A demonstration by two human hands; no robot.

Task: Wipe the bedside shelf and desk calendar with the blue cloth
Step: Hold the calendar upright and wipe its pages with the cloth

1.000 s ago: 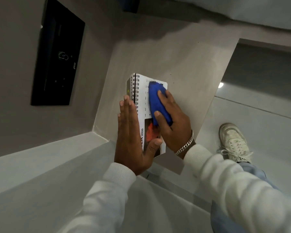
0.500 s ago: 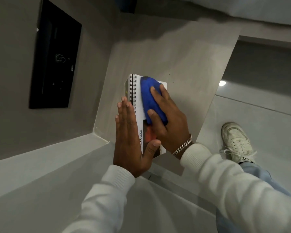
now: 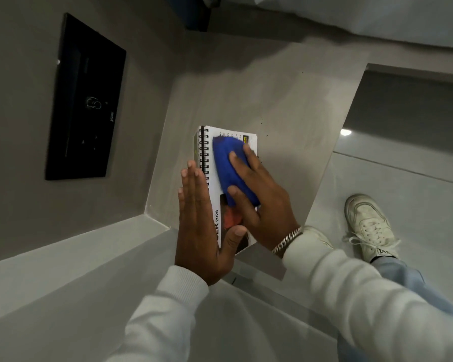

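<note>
Right hand [image 3: 262, 205] grip clenched on blue cloth [image 3: 232, 168] atop desk calendar [image 3: 215, 194]; left hand [image 3: 202, 226] flat, released.

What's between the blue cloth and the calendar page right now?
Nothing visible. The right hand presses the blue cloth directly on the desk calendar. The left hand braces the spiral side, its thumb covering the lower page.

R hand [image 3: 259, 202] slid blue cloth [image 3: 232, 168] back rightward across calendar [image 3: 215, 220].
</note>
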